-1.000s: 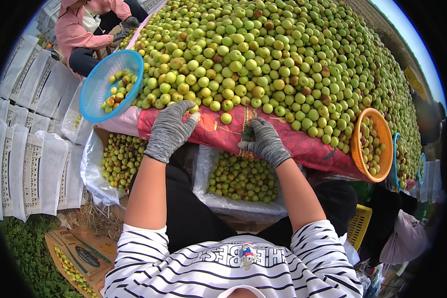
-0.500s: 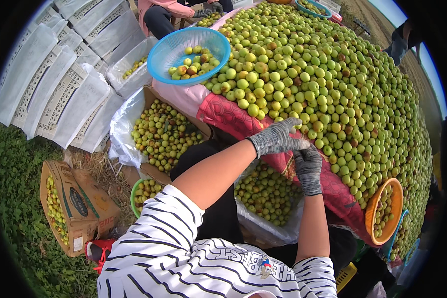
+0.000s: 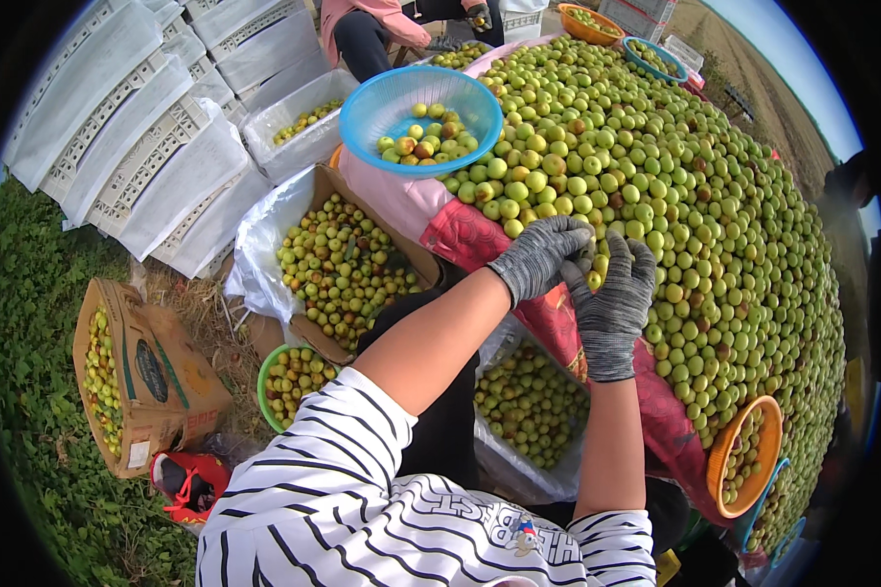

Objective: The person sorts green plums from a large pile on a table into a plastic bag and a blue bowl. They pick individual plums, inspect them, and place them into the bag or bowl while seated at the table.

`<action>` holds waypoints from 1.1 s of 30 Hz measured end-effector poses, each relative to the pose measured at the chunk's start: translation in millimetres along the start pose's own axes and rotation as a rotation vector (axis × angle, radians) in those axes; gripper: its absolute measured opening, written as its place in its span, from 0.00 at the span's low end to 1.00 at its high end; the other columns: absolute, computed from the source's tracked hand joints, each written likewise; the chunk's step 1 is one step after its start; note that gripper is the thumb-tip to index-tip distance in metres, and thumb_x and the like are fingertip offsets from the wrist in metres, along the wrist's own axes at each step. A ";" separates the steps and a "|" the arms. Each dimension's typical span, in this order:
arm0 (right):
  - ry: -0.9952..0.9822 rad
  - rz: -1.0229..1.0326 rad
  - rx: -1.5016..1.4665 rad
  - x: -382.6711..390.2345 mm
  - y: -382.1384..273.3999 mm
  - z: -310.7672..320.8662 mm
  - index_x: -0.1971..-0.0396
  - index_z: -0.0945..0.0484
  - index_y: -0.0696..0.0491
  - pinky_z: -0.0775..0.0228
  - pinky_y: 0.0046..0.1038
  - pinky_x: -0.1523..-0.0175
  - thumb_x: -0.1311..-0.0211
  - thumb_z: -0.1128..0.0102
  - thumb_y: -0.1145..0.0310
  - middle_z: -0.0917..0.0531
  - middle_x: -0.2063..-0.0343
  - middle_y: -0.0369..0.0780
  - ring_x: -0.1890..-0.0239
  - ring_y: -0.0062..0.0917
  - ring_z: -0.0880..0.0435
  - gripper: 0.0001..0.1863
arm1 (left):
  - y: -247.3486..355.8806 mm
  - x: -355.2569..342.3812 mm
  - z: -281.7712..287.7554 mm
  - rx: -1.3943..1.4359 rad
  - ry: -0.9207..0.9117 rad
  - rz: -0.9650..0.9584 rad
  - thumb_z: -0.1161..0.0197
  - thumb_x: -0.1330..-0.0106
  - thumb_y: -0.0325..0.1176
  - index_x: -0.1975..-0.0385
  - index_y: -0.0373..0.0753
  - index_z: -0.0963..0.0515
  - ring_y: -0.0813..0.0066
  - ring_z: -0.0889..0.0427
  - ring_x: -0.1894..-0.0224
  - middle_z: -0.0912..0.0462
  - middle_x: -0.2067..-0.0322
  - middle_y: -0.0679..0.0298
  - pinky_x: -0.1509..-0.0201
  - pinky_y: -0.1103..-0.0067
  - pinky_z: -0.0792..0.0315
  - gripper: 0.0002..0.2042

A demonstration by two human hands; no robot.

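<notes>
Atop the fruit heap (image 3: 675,196), both hands (image 3: 582,279) gather.

Knitted grey gloves (image 3: 612,308), glossy (plastic) blue basket (image 3: 423,119)

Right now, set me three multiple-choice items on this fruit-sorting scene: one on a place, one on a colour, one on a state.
1. Where do both gloved hands rest?
A. on the fruit heap's near edge
B. in the cardboard box
C. on the grass

2. What colour is the basket nearest the left hand?
A. orange
B. blue
C. white

3. How full is that basket?
A. heaped
B. empty
C. a thin layer

Answers:
1 A: the left hand and right hand lie on the fruit heap.
2 B: the blue basket.
3 C: few fruits cover its bottom.
</notes>
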State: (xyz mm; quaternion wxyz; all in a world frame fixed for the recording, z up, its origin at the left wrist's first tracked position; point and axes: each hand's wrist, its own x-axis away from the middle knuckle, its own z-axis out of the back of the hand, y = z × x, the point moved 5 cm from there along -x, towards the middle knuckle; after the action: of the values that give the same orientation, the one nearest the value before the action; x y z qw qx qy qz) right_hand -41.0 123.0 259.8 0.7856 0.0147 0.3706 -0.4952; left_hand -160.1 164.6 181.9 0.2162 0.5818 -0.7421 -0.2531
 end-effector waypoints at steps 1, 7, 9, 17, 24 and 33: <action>-0.010 0.003 0.010 4.9 2.3 1.2 0.44 0.28 0.51 0.32 0.43 0.42 0.54 0.26 0.61 0.30 0.45 0.48 0.46 0.44 0.27 0.34 | 17.2 3.5 9.7 -0.045 0.029 -0.036 0.44 0.30 0.29 0.58 0.35 0.24 0.80 0.19 0.66 0.19 0.67 0.64 0.65 0.86 0.22 0.06; -0.183 -0.141 0.073 48.5 66.7 14.3 0.44 0.29 0.52 0.30 0.41 0.41 0.52 0.28 0.63 0.31 0.42 0.50 0.43 0.45 0.28 0.33 | 148.1 77.8 67.8 -1.424 0.646 -0.067 0.42 0.33 0.33 0.61 0.33 0.24 0.70 0.18 0.72 0.18 0.73 0.58 0.64 0.74 0.22 0.09; -0.184 -0.175 0.081 60.1 92.7 22.6 0.44 0.29 0.52 0.30 0.40 0.41 0.51 0.28 0.62 0.30 0.43 0.50 0.43 0.45 0.27 0.32 | 156.5 96.1 72.0 -2.272 0.621 0.408 0.41 0.36 0.41 0.53 0.35 0.23 0.51 0.17 0.57 0.16 0.62 0.48 0.49 0.61 0.25 0.18; -0.120 -0.268 0.187 25.9 190.8 46.7 0.49 0.25 0.53 0.30 0.39 0.42 0.49 0.30 0.62 0.24 0.49 0.46 0.48 0.42 0.24 0.26 | 65.4 22.5 -17.1 -1.970 0.144 -0.311 0.31 0.43 0.41 0.50 0.35 0.25 0.55 0.23 0.47 0.22 0.52 0.52 0.38 0.67 0.31 0.24; 0.019 -0.215 0.380 -123.7 317.4 56.0 0.44 0.29 0.55 0.37 0.40 0.35 0.38 0.40 0.56 0.27 0.42 0.50 0.39 0.42 0.29 0.26 | -30.7 -79.3 -55.4 -1.806 0.058 -0.382 0.30 0.44 0.41 0.36 0.38 0.38 0.53 0.36 0.34 0.33 0.39 0.49 0.29 0.65 0.42 0.37; -0.089 -0.215 0.354 -256.5 406.8 29.6 0.35 0.35 0.46 0.41 0.36 0.31 0.34 0.47 0.50 0.31 0.37 0.43 0.35 0.35 0.32 0.30 | -41.8 -147.4 -51.1 -1.715 0.098 -0.658 0.27 0.50 0.42 0.35 0.39 0.41 0.46 0.44 0.31 0.47 0.34 0.45 0.30 0.60 0.42 0.42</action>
State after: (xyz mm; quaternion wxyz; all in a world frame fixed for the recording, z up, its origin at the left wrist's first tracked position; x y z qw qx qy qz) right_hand 236.4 515.4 294.4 0.7289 0.0908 0.2424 -0.6338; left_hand -63.3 293.5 191.5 0.5219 0.4142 -0.0875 -0.7405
